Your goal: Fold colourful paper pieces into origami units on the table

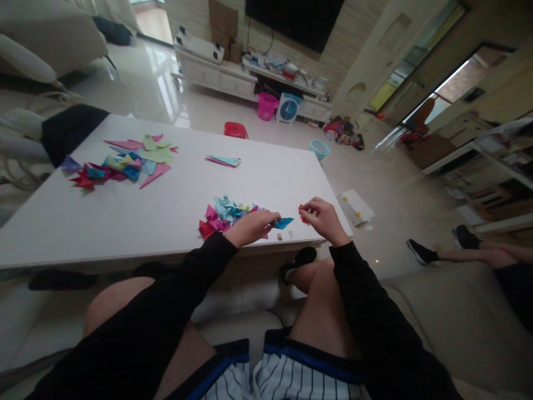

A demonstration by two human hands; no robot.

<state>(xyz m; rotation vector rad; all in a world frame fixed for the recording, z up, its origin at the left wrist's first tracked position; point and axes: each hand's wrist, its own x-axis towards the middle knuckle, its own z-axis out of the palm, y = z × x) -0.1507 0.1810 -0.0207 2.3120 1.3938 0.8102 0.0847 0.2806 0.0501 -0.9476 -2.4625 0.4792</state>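
Two paper piles point(139, 158) point(222, 214) flank white table's point(179, 208) stack point(224, 161).

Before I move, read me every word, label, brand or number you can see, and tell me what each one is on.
None that I can read.
Folded papers on the table: no print visible.
Blue paper in your left hand: no print visible.
TV: no brand readable.
Fan and items on the TV stand: too small and blurred to read.
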